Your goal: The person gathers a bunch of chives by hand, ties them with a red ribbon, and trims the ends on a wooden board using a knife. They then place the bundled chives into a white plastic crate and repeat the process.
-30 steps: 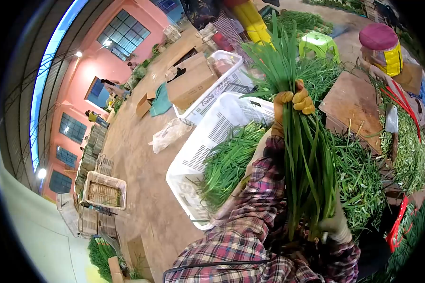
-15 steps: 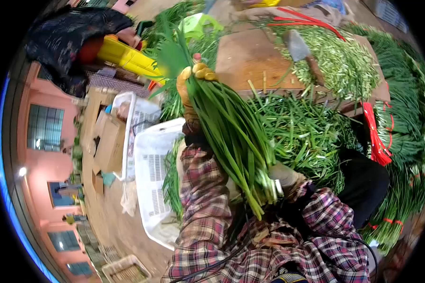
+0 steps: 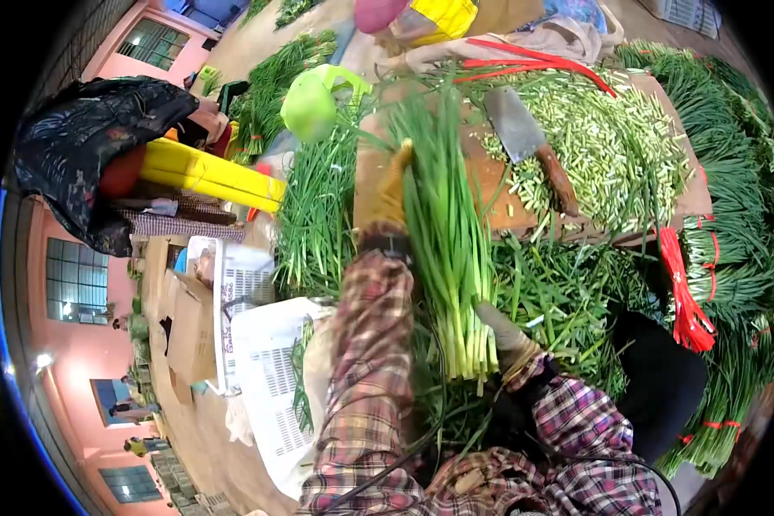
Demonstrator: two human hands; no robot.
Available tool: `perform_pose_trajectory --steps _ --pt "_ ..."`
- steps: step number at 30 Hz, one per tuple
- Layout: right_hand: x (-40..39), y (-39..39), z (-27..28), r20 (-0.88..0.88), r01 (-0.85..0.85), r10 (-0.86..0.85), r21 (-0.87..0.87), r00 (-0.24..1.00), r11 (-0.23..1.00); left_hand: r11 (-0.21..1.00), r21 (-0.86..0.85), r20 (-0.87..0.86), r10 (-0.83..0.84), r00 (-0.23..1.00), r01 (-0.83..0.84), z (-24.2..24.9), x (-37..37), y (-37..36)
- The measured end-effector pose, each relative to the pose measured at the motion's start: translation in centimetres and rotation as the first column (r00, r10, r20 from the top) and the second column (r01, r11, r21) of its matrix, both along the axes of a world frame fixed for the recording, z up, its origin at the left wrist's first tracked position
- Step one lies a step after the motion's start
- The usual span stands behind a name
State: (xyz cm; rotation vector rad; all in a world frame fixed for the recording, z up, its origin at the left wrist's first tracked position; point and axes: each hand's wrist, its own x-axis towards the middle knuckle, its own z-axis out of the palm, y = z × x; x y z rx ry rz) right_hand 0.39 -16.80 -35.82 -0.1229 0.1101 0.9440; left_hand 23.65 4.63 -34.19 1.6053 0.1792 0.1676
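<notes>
A bunch of garlic chives [image 3: 451, 258] slants upright before me, its pale stem ends down and its blurred leaf tips over the board. My left hand [image 3: 394, 189], in a yellowish glove, is closed around the leafy upper part, its fingers partly hidden by leaves. Low on the right side, my gloved right hand [image 3: 506, 334] grips the bunch near the pale ends; some of its fingers are behind the stems. Beyond them, a cleaver [image 3: 516, 125] with a wooden handle lies on the board [image 3: 482, 168], beside a heap of cut stem pieces [image 3: 615, 142].
Loose chives [image 3: 568, 297] are piled below the board. Red ties [image 3: 684, 297] hang at its right corner, near stacked tied bundles [image 3: 735, 206]. To the left are a white plastic crate [image 3: 271, 365], a cardboard box [image 3: 191, 331], more chives [image 3: 318, 202] and a green plastic stool [image 3: 310, 107].
The bunch has swung more upright, its leaf tips moving right over the board. My left hand has moved right and slightly down; my right hand stays by the stem ends.
</notes>
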Motion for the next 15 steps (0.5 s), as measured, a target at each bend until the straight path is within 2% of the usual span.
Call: perform_pose_trajectory --steps 1,2,3,4,5,6,7,8,9,10,11,12,13,14,15 --pt "0.3 0.0 -0.2 0.006 0.006 -0.006 -0.102 1.0 0.995 0.733 0.68 0.017 0.004 1.0 -0.014 4.9 -3.3 -3.0" --pt "0.4 -0.2 -0.2 0.006 0.01 -0.009 -0.206 1.0 0.979 0.735 0.678 0.011 0.002 1.0 -0.009 3.8 -2.8 -3.0" --pt "0.3 -0.3 0.2 -0.043 0.012 -0.021 -0.201 0.999 0.98 0.993 0.1 -0.109 -0.045 0.993 0.056 3.2 -2.8 -3.3" --pt "0.1 -0.1 -0.3 -0.059 0.005 -0.017 -0.202 0.998 0.979 0.854 -0.519 -0.182 -0.144 0.973 0.029 2.7 -3.2 -3.3" --pt "-0.1 0.1 -1.1 -0.064 -0.009 -0.001 -0.147 0.998 0.989 0.879 -0.476 -0.29 -0.154 0.944 -0.003 2.6 -3.7 -2.9" --pt "-0.2 0.4 -2.2 -0.063 -0.02 0.014 -0.092 0.998 0.996 0.881 -0.473 -0.299 -0.147 0.943 -0.012 2.1 -3.9 -2.8" --pt "-1.6 2.0 -10.1 -0.041 0.023 -0.027 -0.088 0.999 0.996 0.971 -0.238 -0.235 -0.052 0.971 -0.006 1.3 -3.7 -2.7" --pt "-1.4 2.0 -8.6 -0.041 0.019 -0.023 -0.088 0.999 0.996 1.0 0.01 -0.147 0.025 0.989 -0.024 0.5 -3.3 -2.4" --pt "-0.9 1.7 -5.4 -0.082 0.095 -0.094 0.007 0.992 0.995 0.944 -0.206 -0.442 0.146 0.885 -0.259 -0.5 -1.7 -1.6" --pt "-0.5 1.4 -3.6 -0.13 0.173 -0.16 0.098 0.979 0.98 0.943 -0.209 -0.443 0.147 0.884 -0.261 1.8 -2.4 -3.2" --pt "-0.6 2.0 -6.0 -0.044 0.235 -0.231 0.195 0.972 0.952 0.976 -0.201 -0.118 0.063 0.991 -0.086 4.1 -3.2 -4.9" --pt "-0.7 3.3 -6.6 -0.022 0.251 -0.253 0.215 0.967 0.944 0.988 -0.136 0.203 -0.042 0.978 0.071 5.4 -4.5 -6.1" --pt "-0.9 2.7 -7.6 0.01 0.251 -0.258 0.201 0.966 0.947 0.973 0.22 0.006 -0.074 0.997 0.07 4.2 -3.4 -4.2" --pt "-0.8 2.1 -8.6 0.047 0.25 -0.263 0.191 0.964 0.949 0.997 -0.078 -0.233 -0.026 0.972 0.008 2.6 -2.7 -3.0" --pt "0.3 1.5 -0.7 -0.116 0.224 -0.196 0.353 0.974 0.908 0.998 -0.059 -0.22 -0.02 0.975 0.007 2.2 -2.6 -2.5"
